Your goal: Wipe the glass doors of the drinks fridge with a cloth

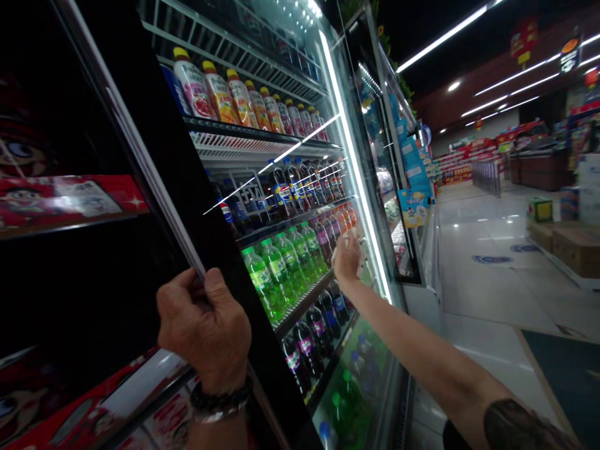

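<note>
My left hand (204, 328) is closed around the metal handle strip (154, 187) of the open black-framed cooler door (140, 125). My right hand (347, 256) reaches far into the lit drinks cooler, at the far end of the shelf of green bottles (281, 269). It seems wrapped around a pale bottle, mostly hidden by the fingers. Above are dark cola bottles (300, 181), and higher up yellow-capped juice bottles (234, 97).
Dark bottles with purple and blue labels (312, 331) fill the lower shelf. More glass-door coolers (398, 156) run along the aisle. The tiled shop floor (482, 281) opens to the right, with cardboard boxes (572, 247) and a dark mat (567, 375).
</note>
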The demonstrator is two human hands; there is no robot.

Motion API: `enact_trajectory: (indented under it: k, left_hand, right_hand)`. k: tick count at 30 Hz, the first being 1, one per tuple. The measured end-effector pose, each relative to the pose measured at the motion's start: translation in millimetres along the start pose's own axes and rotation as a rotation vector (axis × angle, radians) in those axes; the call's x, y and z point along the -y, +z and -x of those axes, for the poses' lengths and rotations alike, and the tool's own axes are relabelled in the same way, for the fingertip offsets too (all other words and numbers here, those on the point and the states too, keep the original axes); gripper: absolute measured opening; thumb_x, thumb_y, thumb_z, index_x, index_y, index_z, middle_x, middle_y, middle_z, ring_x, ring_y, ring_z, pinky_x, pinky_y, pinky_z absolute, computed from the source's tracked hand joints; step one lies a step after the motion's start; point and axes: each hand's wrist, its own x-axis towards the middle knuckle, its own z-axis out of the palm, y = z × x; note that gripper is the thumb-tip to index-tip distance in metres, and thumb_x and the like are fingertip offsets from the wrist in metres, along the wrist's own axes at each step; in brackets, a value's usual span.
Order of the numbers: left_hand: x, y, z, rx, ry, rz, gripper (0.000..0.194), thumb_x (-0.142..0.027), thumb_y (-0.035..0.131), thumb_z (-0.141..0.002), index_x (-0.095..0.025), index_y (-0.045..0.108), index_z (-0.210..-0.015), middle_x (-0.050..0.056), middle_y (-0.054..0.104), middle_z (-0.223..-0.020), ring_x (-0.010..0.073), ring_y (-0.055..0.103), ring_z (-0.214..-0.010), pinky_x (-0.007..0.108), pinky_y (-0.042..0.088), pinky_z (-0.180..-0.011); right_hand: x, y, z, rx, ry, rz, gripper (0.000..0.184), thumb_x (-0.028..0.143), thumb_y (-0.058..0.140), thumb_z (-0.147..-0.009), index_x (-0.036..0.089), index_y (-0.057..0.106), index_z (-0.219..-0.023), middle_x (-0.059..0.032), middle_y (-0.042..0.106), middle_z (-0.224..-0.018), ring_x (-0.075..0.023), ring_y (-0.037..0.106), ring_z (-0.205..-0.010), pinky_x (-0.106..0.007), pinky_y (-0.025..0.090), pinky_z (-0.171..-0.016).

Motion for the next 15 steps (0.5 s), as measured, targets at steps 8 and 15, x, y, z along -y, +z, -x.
enact_trajectory:
  k: [8,15]
  left_hand:
    - [-1.7,-1.1,0.3,-0.005,0.000,-0.004,0.052,-0.054,0.060,-0.100,-0.010,0.073,-0.125,0.016,0.073,-0.109,0.0278,0.068,-0.096,0.040,0.048,-0.085]
    - [0.7,-1.0,1.8,-0.030,0.004,0.019,0.051,-0.050,0.063,-0.099,-0.008,0.073,-0.126,0.015,0.073,-0.105,0.0241,0.065,-0.088,0.038,0.045,-0.082]
  right_hand:
    - [64.0,-46.6,150.3,0.318,-1.430,-0.009,0.051,0.079,0.045,-0.098,0.066,0.060,-0.145,0.0218,0.058,-0.160,-0.0214,0.034,-0.168,-0.055,0.044,-0.135]
    - [-24.0,-40.3,78.1,0.272,-0.332,0.049,0.060,0.056,0.037,-0.109,0.030,0.059,-0.158,-0.0041,0.052,-0.170,-0.0244,0.038,-0.167,-0.052,0.023,-0.144]
